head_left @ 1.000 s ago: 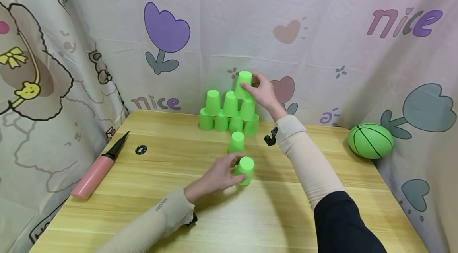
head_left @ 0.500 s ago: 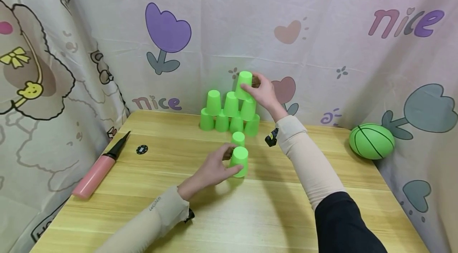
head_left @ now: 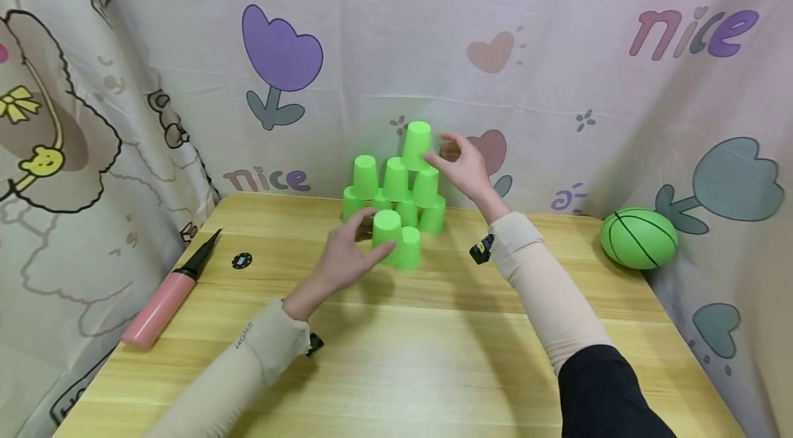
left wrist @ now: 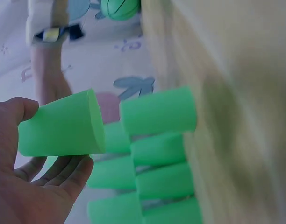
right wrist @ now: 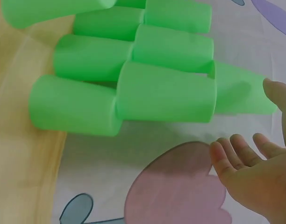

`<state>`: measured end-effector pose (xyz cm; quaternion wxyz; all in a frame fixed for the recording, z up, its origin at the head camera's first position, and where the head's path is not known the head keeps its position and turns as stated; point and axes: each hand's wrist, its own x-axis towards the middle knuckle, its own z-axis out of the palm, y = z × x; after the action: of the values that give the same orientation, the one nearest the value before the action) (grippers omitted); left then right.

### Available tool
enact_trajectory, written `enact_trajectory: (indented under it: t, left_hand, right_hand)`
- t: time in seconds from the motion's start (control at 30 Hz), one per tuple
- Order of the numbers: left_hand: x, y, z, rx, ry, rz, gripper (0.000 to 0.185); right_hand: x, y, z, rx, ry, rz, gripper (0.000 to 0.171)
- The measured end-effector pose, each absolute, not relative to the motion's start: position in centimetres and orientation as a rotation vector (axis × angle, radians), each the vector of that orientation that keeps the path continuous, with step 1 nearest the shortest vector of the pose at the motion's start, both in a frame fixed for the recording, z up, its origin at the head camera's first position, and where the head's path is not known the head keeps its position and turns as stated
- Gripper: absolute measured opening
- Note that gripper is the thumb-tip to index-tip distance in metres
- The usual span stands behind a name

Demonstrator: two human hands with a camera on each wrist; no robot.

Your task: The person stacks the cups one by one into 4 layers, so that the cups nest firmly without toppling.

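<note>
My left hand (head_left: 339, 257) grips an upside-down green plastic cup (head_left: 387, 228) between thumb and fingers. In the left wrist view that held cup (left wrist: 63, 126) is clear of the table. Another green cup (head_left: 410, 248) stands upside down on the table, just right of it. Behind them is a stack of green cups: a bottom row of several, a second row of three with a left cup (head_left: 365, 178), and one top cup (head_left: 417, 146) on the right side. My right hand (head_left: 466, 168) is spread beside that top cup, its thumb tip close to the cup's side and the fingers apart from it.
A wooden table (head_left: 434, 369) backs onto a patterned curtain (head_left: 396, 25). On the left lie a pink hand pump (head_left: 162, 307) with a black nozzle and a black chip (head_left: 241, 260). A green ball (head_left: 639, 238) sits at the right back edge.
My left hand has lifted its cup and carried it forward and left, past the single standing cup. My right hand has let go of the top cup and drawn slightly right.
</note>
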<state>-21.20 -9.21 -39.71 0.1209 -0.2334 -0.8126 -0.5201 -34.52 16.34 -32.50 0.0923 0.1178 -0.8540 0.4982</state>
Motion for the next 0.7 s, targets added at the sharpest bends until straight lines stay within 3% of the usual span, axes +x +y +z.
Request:
enact_trajectory:
  t: [0.7]
  left_hand:
    - [-27.0, -11.1, -35.6, -0.554, -2.277, -1.455, 0.059]
  right_hand:
    - [-29.9, 19.6, -36.1, 0.391, -2.512, 1.5, 0.069]
